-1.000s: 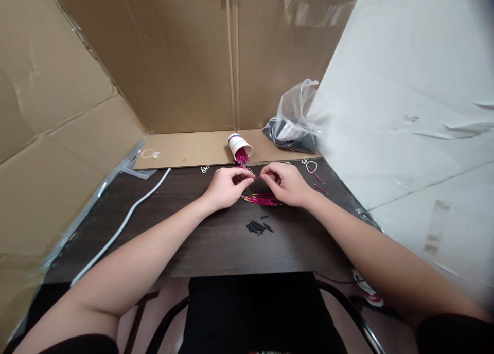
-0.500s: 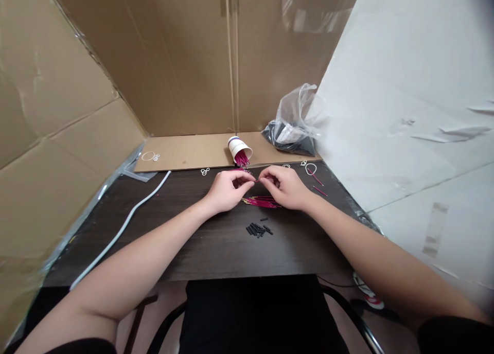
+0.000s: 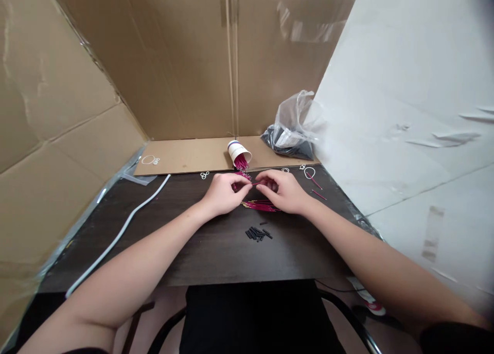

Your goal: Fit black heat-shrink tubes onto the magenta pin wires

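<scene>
My left hand [image 3: 227,193] pinches a thin dark-red wire [image 3: 254,183] between thumb and forefinger. The wire spans the small gap to my right hand [image 3: 283,190], whose thumb and fingers are closed around its other end. Beneath and between the hands lies a bundle of dark-red wires [image 3: 259,206] with yellowish tips. Nearer to me is a small pile of short black tubes [image 3: 258,233]. Beyond my hands a paper cup [image 3: 236,151] lies tipped over, more red wires [image 3: 241,162] spilling from its mouth. Some red wires behind my left fingers are partly hidden.
A clear plastic bag [image 3: 291,138] of dark pieces sits on a cardboard strip [image 3: 185,153] at the back. A pale flexible tube [image 3: 123,228] runs along the left of the dark table [image 3: 208,256]. White rings [image 3: 309,173] and two loose wires lie at right. Cardboard walls enclose the table.
The view has tilted slightly. My fingertips have drawn a little apart, and more of the red wire shows between them. The pile of black tubes and the cup stay put.
</scene>
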The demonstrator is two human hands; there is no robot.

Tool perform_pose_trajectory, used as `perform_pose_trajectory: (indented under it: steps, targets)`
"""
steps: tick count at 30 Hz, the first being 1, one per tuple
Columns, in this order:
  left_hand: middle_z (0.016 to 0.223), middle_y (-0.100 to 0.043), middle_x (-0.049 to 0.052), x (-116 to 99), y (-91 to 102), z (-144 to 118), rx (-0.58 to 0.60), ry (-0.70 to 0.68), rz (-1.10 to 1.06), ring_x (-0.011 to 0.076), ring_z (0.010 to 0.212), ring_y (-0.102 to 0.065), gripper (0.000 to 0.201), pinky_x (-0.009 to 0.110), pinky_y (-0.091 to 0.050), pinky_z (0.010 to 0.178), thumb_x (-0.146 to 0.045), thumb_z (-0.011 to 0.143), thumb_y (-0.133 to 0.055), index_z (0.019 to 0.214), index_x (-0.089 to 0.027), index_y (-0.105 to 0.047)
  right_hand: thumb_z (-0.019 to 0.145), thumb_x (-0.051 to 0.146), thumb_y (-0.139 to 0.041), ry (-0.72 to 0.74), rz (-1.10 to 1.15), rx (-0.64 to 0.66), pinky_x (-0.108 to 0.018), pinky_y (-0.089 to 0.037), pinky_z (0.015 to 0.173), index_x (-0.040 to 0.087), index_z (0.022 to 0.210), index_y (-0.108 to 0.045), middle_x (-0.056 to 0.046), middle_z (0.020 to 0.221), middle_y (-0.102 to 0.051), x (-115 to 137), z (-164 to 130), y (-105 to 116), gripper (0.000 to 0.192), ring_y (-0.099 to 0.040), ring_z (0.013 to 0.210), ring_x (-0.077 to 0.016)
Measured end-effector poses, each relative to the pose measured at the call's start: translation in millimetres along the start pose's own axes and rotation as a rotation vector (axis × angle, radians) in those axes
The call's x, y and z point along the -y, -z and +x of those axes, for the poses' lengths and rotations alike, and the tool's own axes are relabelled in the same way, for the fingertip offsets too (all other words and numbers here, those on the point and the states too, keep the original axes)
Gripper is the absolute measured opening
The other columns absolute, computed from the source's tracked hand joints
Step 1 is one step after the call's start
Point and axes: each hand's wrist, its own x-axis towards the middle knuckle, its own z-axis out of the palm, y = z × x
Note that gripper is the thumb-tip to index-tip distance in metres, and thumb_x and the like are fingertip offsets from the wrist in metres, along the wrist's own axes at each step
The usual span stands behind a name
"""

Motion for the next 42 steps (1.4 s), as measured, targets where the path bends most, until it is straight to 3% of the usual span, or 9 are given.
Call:
perform_pose_trajectory:
  steps: [4,6,10,18,21,25,30,37,42]
  targets:
    - [0.094,-0.083,0.006,9.9,18.0,11.7,-0.074,0.016,0.275,0.0234,0.084,-0.074,0.008,0.040,-0.056,0.085,-0.019,0.092,-0.075,0.088,-0.019,-0.081,0.092,0.029,-0.084,-0.069,-0.132,-0.033,-0.042,-0.056,0.086,0.020,0.132,-0.062,-0.014,0.123,-0.072,-10.1,-0.8,9.0,0.046,-0.066,0.097,-0.0258]
    - [0.094,-0.081,0.008,14.6,25.8,16.3,-0.052,0.041,0.397,0.0259,0.087,-0.072,0.008,0.043,-0.056,0.087,-0.019,0.091,-0.074,0.084,-0.018,-0.078,0.091,0.026,-0.084,-0.072,-0.156,0.023,-0.043,-0.055,0.088,0.019,0.122,-0.064,-0.013,0.120,-0.070,-13.2,0.0,13.2,0.037,-0.067,0.100,-0.0266]
    - [0.092,-0.078,0.010,19.5,30.6,18.8,0.043,0.109,0.483,0.0291,0.090,-0.069,0.008,0.045,-0.054,0.086,-0.020,0.087,-0.074,0.079,-0.020,-0.074,0.096,0.016,-0.076,-0.008,-0.169,0.268,-0.038,-0.051,0.088,0.020,0.096,-0.068,-0.006,0.098,-0.070,-12.7,3.1,17.4,0.009,-0.064,0.092,-0.0229]
    - [0.094,-0.077,0.012,26.8,27.3,18.1,0.129,0.133,0.534,0.0331,0.096,-0.068,0.008,0.049,-0.055,0.091,-0.019,0.083,-0.075,0.076,-0.020,-0.070,0.107,0.013,-0.066,-0.055,-0.248,0.451,-0.039,-0.047,0.094,0.018,0.095,-0.068,-0.008,0.100,-0.071,-4.2,5.1,15.9,0.013,-0.061,0.098,-0.0243]
    - [0.094,-0.077,0.012,26.4,24.2,15.6,0.075,0.074,0.512,0.0324,0.095,-0.068,0.004,0.049,-0.055,0.090,-0.019,0.083,-0.074,0.081,-0.019,-0.071,0.109,0.013,-0.063,-0.065,-0.291,0.464,-0.040,-0.047,0.096,0.017,0.096,-0.068,-0.011,0.105,-0.071,-1.6,4.9,14.8,0.014,-0.060,0.100,-0.0256]
    - [0.093,-0.076,0.008,16.1,14.7,7.0,0.030,-0.129,0.305,0.0252,0.088,-0.067,0.003,0.042,-0.055,0.086,-0.016,0.087,-0.072,0.087,-0.019,-0.073,0.110,0.015,-0.062,-0.058,-0.304,0.472,-0.039,-0.046,0.094,0.017,0.098,-0.068,-0.011,0.106,-0.071,0.4,4.6,15.8,0.014,-0.060,0.099,-0.0257]
    - [0.085,-0.071,0.005,3.4,4.5,-3.3,0.244,-0.303,0.075,0.0200,0.081,-0.065,0.004,0.035,-0.054,0.078,-0.016,0.090,-0.073,0.087,-0.019,-0.072,0.109,0.016,-0.064,-0.052,-0.299,0.520,-0.038,-0.044,0.093,0.018,0.101,-0.069,-0.010,0.108,-0.071,4.9,4.1,20.9,0.009,-0.061,0.101,-0.0255]
    - [0.084,-0.072,0.004,-5.9,-7.1,-16.3,0.406,-0.293,-0.011,0.0162,0.073,-0.065,0.015,0.032,-0.053,0.071,-0.029,0.099,-0.078,0.091,-0.017,-0.081,0.111,0.019,-0.059,-0.037,-0.408,0.551,-0.042,-0.043,0.096,0.018,0.100,-0.065,-0.013,0.112,-0.070,14.0,1.5,20.6,0.012,-0.061,0.108,-0.0293]
    - [0.092,-0.077,0.006,-11.0,-13.4,-23.1,0.514,-0.302,-0.031,0.0191,0.081,-0.072,0.018,0.033,-0.057,0.079,-0.038,0.099,-0.083,0.101,-0.020,-0.086,0.110,0.016,-0.055,-0.047,-0.338,0.424,-0.041,-0.046,0.095,0.020,0.100,-0.058,-0.012,0.111,-0.068,6.1,1.0,13.7,0.011,-0.062,0.102,-0.0271]
